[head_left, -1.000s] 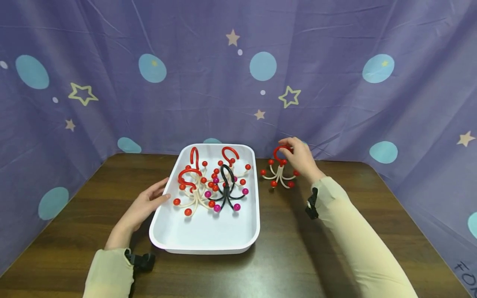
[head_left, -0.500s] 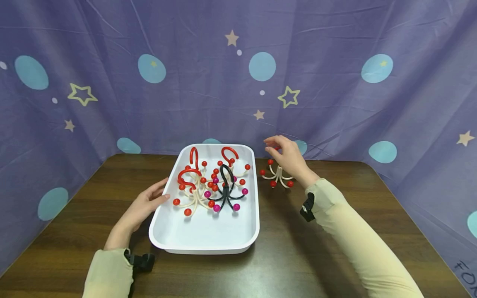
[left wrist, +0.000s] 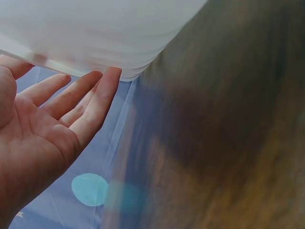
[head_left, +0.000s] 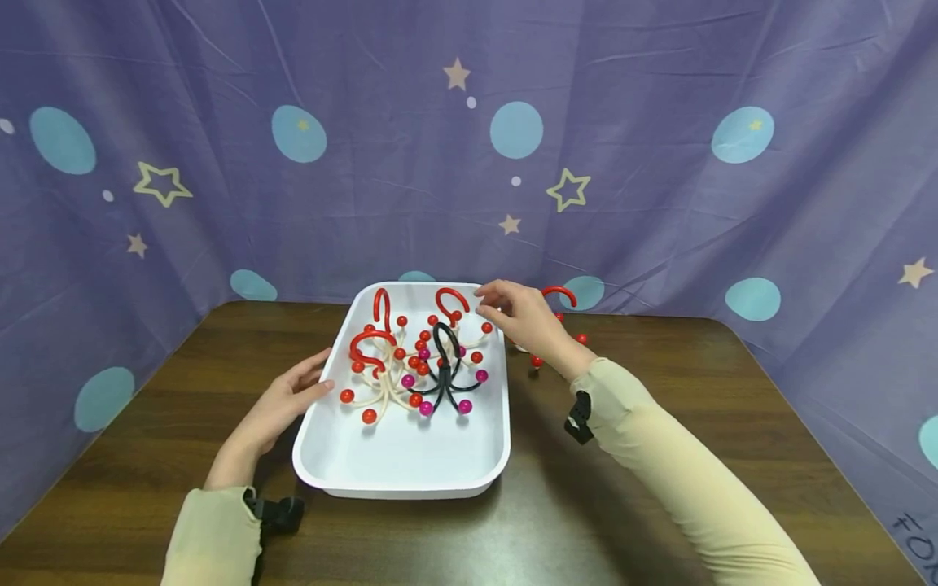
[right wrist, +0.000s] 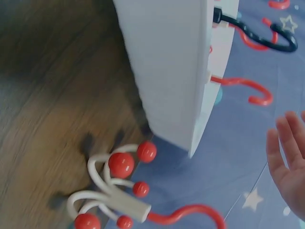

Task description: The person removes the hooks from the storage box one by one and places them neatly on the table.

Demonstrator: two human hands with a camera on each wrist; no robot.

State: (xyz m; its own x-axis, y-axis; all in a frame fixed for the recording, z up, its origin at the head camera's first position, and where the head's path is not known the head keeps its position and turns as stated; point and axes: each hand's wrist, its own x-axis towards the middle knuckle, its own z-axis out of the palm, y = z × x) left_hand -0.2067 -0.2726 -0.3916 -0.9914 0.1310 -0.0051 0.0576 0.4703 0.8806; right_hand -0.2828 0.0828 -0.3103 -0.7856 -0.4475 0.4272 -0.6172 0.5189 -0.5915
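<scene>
Hooks [head_left: 444, 377]—4 in tray [head_left: 410, 456] (1 blk)

In the head view, right of centre, the right hand [head_left: 526, 316] hides much of a red-hooked hanger [head_left: 560, 290], and lettering [head_left: 918, 540] is cropped at the lower right edge. The tabletop [left wrist: 233, 143] blurs at right in the left wrist view.
</scene>
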